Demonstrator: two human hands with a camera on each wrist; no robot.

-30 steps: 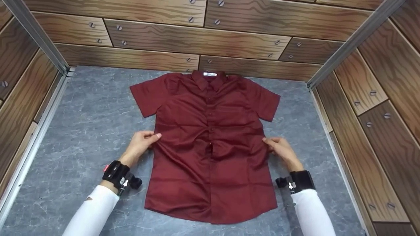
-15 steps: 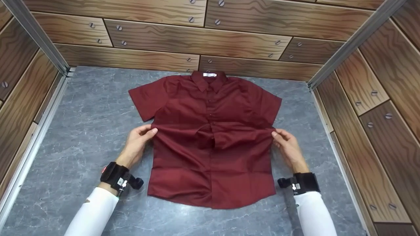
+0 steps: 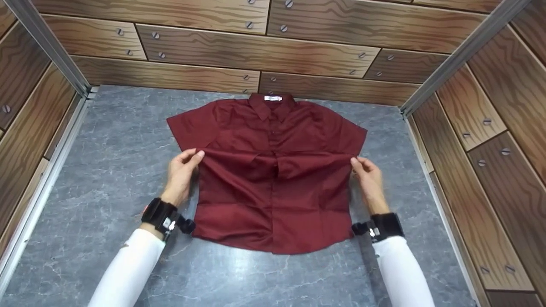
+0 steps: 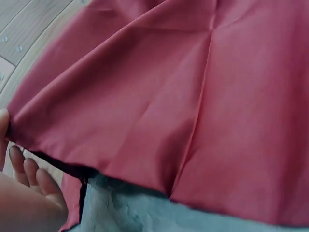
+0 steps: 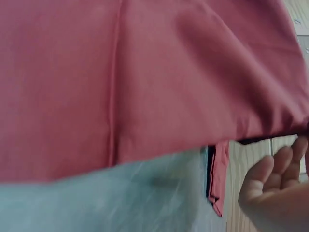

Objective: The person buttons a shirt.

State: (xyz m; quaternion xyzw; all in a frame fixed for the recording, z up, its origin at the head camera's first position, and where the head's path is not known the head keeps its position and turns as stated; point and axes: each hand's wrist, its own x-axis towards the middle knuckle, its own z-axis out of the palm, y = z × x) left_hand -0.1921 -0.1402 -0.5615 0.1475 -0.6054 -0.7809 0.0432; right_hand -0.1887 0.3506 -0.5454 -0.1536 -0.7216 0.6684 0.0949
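Note:
A dark red short-sleeved button shirt [image 3: 239,179] lies front up, its collar at the far side and its hem toward me. My left hand [image 3: 182,172] pinches the left side seam between thumb and fingers, just below the sleeve. On the opposite seam, my right hand [image 3: 369,179] pinches the cloth the same way. Between both hands the fabric is drawn into a raised crosswise fold that overlaps the lower chest. In the left wrist view the shirt's side edge [image 4: 120,125] is lifted off the surface, and the right wrist view shows its other side [image 5: 193,96] raised too.
The shirt is on a grey marbled tabletop [image 3: 106,179]. A wood-patterned back wall [image 3: 204,47] stands right behind the collar, with a similar side wall [image 3: 490,170] at right and another at left. Metal rails [image 3: 460,55] run along the corners.
Both hands have risen and moved away from me with the pinched sides. The shirt's hem has followed toward the collar, and a crosswise fold has formed across the middle.

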